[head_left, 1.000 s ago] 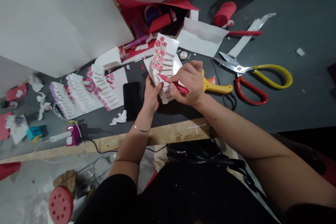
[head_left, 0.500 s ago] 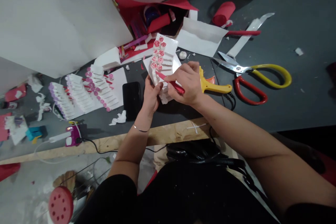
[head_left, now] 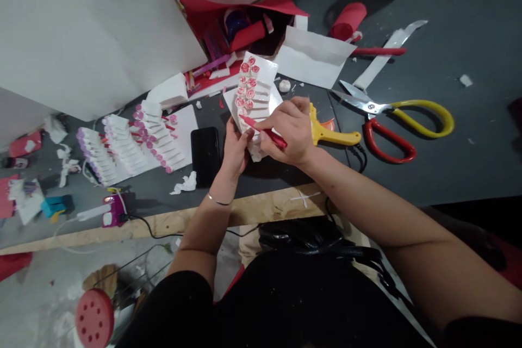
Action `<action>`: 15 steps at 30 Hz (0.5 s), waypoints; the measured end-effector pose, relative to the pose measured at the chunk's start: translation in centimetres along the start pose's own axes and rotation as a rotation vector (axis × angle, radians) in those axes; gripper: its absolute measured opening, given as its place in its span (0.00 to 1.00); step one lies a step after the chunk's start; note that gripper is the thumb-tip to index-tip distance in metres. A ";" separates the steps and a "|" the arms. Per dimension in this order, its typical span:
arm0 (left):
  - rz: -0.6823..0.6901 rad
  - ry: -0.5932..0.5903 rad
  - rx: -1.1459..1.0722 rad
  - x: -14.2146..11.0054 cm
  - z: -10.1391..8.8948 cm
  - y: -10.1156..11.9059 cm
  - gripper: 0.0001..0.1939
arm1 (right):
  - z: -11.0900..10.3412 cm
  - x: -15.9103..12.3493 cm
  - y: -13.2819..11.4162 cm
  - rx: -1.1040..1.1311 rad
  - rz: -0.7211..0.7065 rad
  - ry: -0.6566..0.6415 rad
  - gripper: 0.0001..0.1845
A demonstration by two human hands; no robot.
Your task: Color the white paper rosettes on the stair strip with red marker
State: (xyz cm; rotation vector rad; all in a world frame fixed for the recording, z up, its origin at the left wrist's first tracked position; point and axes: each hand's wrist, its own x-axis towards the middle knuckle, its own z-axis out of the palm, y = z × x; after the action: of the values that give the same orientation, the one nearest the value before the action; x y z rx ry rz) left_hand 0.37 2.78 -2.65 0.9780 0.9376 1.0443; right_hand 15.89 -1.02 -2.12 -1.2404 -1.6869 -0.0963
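A white card [head_left: 267,69] carries a row of small white paper roses [head_left: 249,82], several with red-marked swirls. My left hand [head_left: 236,148] grips the lower left side of the card, thumb on top near the lower roses. In my right hand [head_left: 289,129] is a red marker [head_left: 275,137], its tip at one of the paler roses below the red ones. My right fingers hide part of the card's lower right. Just right of that hand lies a yellow-handled tool [head_left: 336,136].
A black phone [head_left: 205,156] lies left of my left hand. Further left are cards of purple and pink roses [head_left: 153,138]. Scissors [head_left: 377,108] with red and yellow handles, a white-wrapped blade [head_left: 389,49] and a red roll [head_left: 348,20] lie to the right. A wooden edge [head_left: 175,221] borders the table.
The marker's tip has shifted very slightly on the pale rose, which shows a little more pink. Both hands stay in nearly the same place.
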 end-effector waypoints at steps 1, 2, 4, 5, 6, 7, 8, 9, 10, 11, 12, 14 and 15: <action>-0.010 -0.003 -0.001 0.0 0.1 0.0 0.49 | 0.0 0.0 0.0 -0.008 0.014 -0.004 0.16; -0.019 -0.005 -0.002 -0.1 0.1 0.1 0.49 | 0.0 0.0 0.0 -0.019 0.027 -0.021 0.16; -0.025 -0.002 0.001 -0.1 0.1 0.1 0.50 | -0.1 0.0 0.1 -0.034 0.037 -0.069 0.15; -0.023 0.001 0.004 -0.1 0.1 0.1 0.51 | -0.1 0.0 0.1 -0.034 0.035 -0.090 0.15; -0.019 0.005 0.008 -0.1 0.1 0.1 0.51 | -0.1 0.0 0.1 -0.031 0.036 -0.105 0.14; -0.018 0.007 0.011 -0.1 0.1 0.1 0.51 | -0.1 0.1 0.1 -0.027 0.044 -0.116 0.14; -0.018 0.008 0.012 -0.1 0.1 0.1 0.51 | -0.2 0.1 0.1 -0.025 0.058 -0.119 0.14; -0.020 0.008 0.012 -0.1 0.1 0.0 0.50 | -0.2 0.1 0.1 -0.024 0.077 -0.118 0.15; -0.021 0.009 0.011 -0.1 0.0 0.0 0.50 | -0.2 0.2 0.1 -0.025 0.094 -0.110 0.15; -0.020 0.011 0.009 -0.1 0.0 0.0 0.50 | -0.3 0.2 0.0 -0.024 0.100 -0.096 0.16; -0.019 0.012 0.007 -0.1 0.1 0.0 0.50 | -0.3 0.2 0.1 -0.017 0.089 -0.074 0.17; -0.018 0.013 0.001 -0.1 0.1 0.0 0.50 | -0.3 0.2 0.1 0.005 0.044 -0.032 0.17; -0.017 0.013 -0.003 -0.1 0.1 0.0 0.50 | -0.2 0.2 0.2 0.013 0.027 -0.020 0.17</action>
State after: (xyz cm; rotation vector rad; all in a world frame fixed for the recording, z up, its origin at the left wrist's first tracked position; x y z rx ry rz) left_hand 0.41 2.66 -2.57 0.9601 0.9529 1.0382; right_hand 16.17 -0.95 -1.92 -1.2574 -1.6846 -0.0567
